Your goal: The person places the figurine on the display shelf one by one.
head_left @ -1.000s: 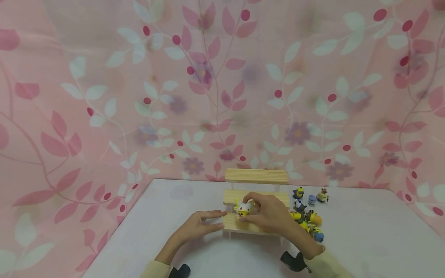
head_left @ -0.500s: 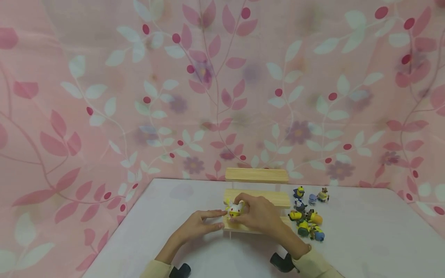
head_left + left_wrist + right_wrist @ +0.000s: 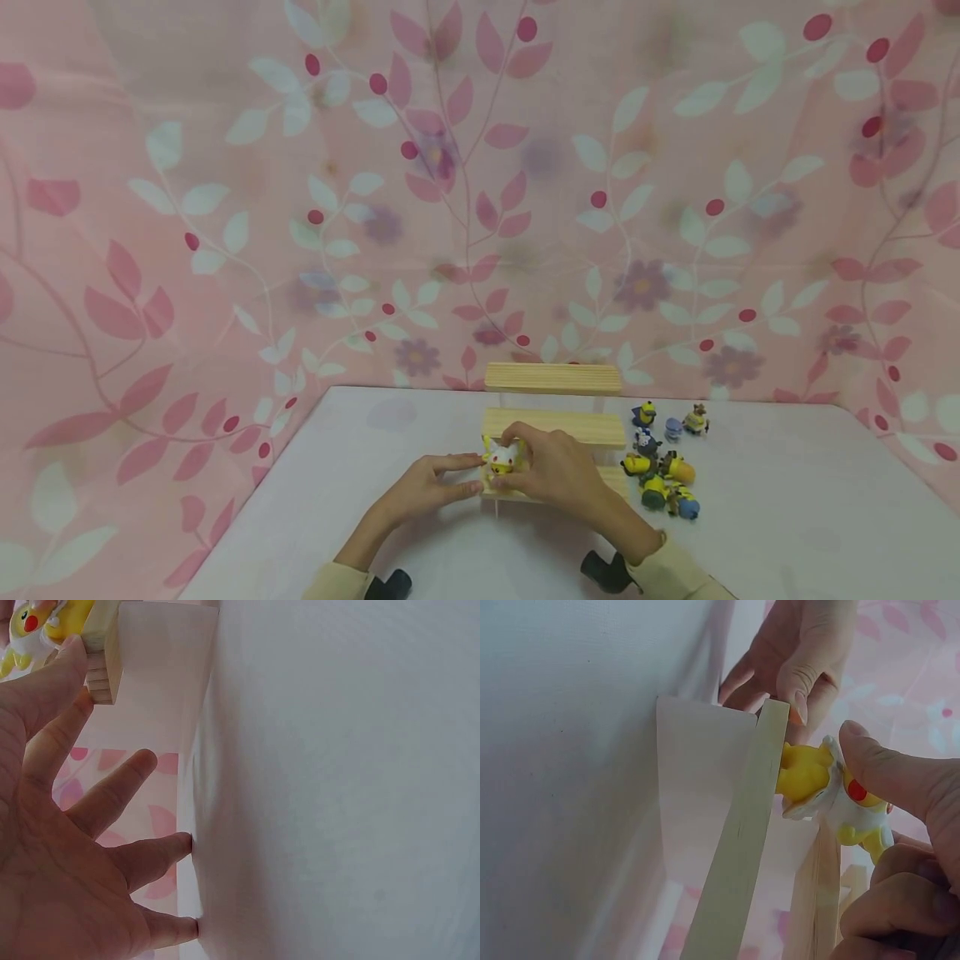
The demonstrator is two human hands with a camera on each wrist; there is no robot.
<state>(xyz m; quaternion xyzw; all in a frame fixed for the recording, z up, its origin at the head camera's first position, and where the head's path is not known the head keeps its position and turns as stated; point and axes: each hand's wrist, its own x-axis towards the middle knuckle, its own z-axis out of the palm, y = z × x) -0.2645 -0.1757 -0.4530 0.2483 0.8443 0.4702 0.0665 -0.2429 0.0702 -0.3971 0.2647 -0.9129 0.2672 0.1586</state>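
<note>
My right hand (image 3: 558, 471) pinches a small yellow toy figurine (image 3: 855, 806) with a white hood and red spots. The figurine's feet meet the left end of the lowest wooden step of a tiered display stand (image 3: 555, 428). My left hand (image 3: 427, 490) is spread beside that end. In the left wrist view, its thumb and index fingertips touch the end of the wooden step (image 3: 103, 656), while its lower fingers reach down to the tabletop. The right wrist view shows the figurine between thumb and curled fingers, sideways in that picture, with the step's edge running past it.
To the right of the stand lie several small figurines (image 3: 654, 492), some upright and some on their sides. Clear side panels (image 3: 705, 787) support the wooden steps. A white cloth covers the table (image 3: 787, 500), and a pink floral curtain (image 3: 480, 208) hangs behind.
My right hand has carried the figurine left along the lowest step to its left end, then slightly lower. My left hand has stayed in place.
</note>
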